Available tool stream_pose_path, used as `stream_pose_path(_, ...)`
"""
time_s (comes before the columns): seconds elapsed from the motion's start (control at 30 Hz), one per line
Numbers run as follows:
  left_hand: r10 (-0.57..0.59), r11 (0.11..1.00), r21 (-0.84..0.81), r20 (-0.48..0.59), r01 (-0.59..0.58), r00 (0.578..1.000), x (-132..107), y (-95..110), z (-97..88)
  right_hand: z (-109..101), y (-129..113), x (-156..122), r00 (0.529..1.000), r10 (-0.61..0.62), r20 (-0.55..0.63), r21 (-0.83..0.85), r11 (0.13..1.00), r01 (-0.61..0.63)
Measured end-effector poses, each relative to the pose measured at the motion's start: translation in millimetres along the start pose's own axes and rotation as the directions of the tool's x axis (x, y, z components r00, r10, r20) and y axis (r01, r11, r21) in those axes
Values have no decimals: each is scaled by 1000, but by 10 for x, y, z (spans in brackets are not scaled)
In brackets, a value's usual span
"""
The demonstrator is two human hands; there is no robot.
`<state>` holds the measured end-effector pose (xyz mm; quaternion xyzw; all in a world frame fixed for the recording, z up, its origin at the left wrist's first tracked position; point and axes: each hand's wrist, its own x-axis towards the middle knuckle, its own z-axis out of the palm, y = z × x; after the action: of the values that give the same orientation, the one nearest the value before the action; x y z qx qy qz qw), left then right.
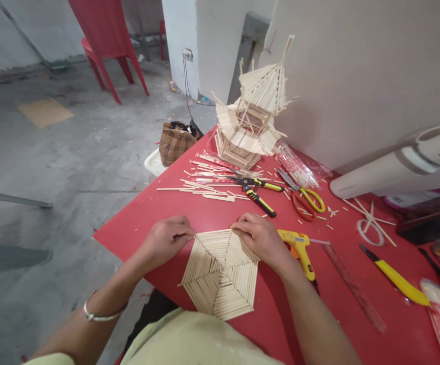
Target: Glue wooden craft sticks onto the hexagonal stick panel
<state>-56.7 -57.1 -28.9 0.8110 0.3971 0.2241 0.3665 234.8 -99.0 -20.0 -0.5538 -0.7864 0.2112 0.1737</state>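
Note:
A flat hexagonal panel of glued bamboo sticks (220, 274) lies on the red table (136, 223) in front of me. My left hand (166, 239) has its fingers curled and pinches the panel's far-left edge. My right hand (260, 237) is closed over the far-right corner, fingers pressed on the sticks. A yellow glue gun (299, 248) lies just right of my right wrist.
A tall stick-built house model (252, 121) stands at the table's far edge by the wall. Loose sticks (208, 185), pliers (258, 195), scissors (305, 197), a ruler (352, 286), a yellow knife (397, 276), tape ring (370, 230) and a white pipe (398, 167) lie around. A checked bag (174, 142) and red chair (107, 40) sit on the floor.

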Motion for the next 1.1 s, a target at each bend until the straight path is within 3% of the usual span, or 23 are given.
stream_pose_path(1.1,-17,1000,-11,2,17,1000,52,50,-50,-29,-34,35,998,-55,-22,-89,995,53)
